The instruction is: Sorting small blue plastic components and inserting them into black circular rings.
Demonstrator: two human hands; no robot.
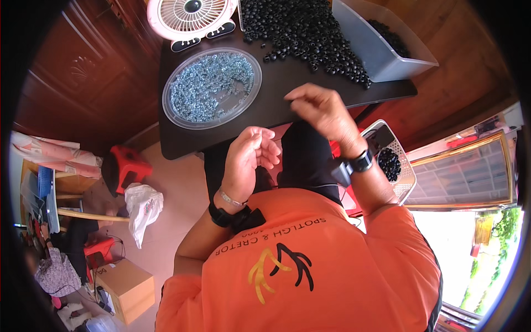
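My left hand [253, 156] is raised over my lap, just off the table's near edge. Its fingers curl in toward the palm, and whatever they hold is hidden. To its right, my right hand [322, 110] hovers by the table edge with thumb and forefinger brought together. A tiny dark spot shows at its fingertips, too small to name. Clear bluish beads [202, 83] cover much of a round transparent tray [167, 105] on the left of the table. Black beads [298, 36] lie heaped at the far right of it.
A translucent bin [359, 41] with more black beads stands beside the heap on the dark table [276, 83]. A pink fan [192, 19] is behind the tray. Below right sits a white basket [408, 177] holding black pieces. A red stool [130, 169] and cardboard box [127, 288] are at left.
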